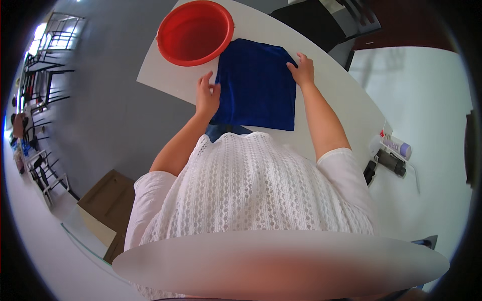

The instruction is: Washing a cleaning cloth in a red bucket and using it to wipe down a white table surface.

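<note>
A dark blue cloth (258, 86) lies spread flat on the white table (331, 98) before me, its near edge close to my body. My left hand (208, 96) is at the cloth's left edge, fingers apart and holding nothing. At the upper right edge of the cloth is my right hand (304, 70), its thumb and fingers spread. Its thumb side is close against the cloth; whether it touches, I cannot tell. Just beyond the cloth's upper left corner stands a red plastic basin (196, 34), with nothing visible inside.
A black chair (312, 22) stands past the table's far edge. Bottles, including a dark one (391, 162) and a purple-capped one (397, 146), are at the right by the wall. A brown cardboard box (109, 195) is at lower left. Chairs and tables (47, 82) line the far left.
</note>
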Available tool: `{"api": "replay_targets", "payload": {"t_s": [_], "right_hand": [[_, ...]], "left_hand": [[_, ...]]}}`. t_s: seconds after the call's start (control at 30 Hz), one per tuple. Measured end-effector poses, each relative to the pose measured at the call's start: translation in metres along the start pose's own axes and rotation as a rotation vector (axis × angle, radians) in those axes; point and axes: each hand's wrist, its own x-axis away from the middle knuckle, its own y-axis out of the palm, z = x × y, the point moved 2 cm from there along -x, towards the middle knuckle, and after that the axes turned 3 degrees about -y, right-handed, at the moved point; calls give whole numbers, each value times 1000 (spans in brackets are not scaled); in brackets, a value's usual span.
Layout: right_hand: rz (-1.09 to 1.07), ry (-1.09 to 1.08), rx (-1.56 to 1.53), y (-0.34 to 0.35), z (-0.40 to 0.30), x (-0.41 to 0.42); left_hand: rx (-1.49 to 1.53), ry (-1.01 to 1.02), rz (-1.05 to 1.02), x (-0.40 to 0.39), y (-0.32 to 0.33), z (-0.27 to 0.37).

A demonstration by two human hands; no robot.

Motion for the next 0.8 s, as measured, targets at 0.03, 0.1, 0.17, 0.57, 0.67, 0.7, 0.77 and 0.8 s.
{"api": "replay_targets", "payload": {"t_s": [0.03, 0.1, 0.17, 0.57, 0.67, 0.7, 0.77, 0.8], "right_hand": [[7, -7, 30, 2, 0, 2], [-20, -5, 0, 0, 4, 23], [-80, 27, -7, -6, 8, 62], [-102, 31, -137, -11, 26, 175], [-176, 225, -414, -15, 29, 170], [-170, 222, -419, -18, 26, 171], [-165, 593, -1065, -19, 23, 178], [-166, 593, -1068, -23, 22, 181]], "left_hand": [[-257, 101, 27, 8, -8, -6], [-448, 21, -9, 30, -24, -19], [-533, -8, -38, 46, -38, -35], [-845, 21, -176, 46, -26, -17], [-809, -38, -179, 48, -23, -15], [-743, -120, -175, 49, -23, -15], [-647, -100, -218, 42, -29, -32], [-356, -168, -231, 42, -33, -35]]}}
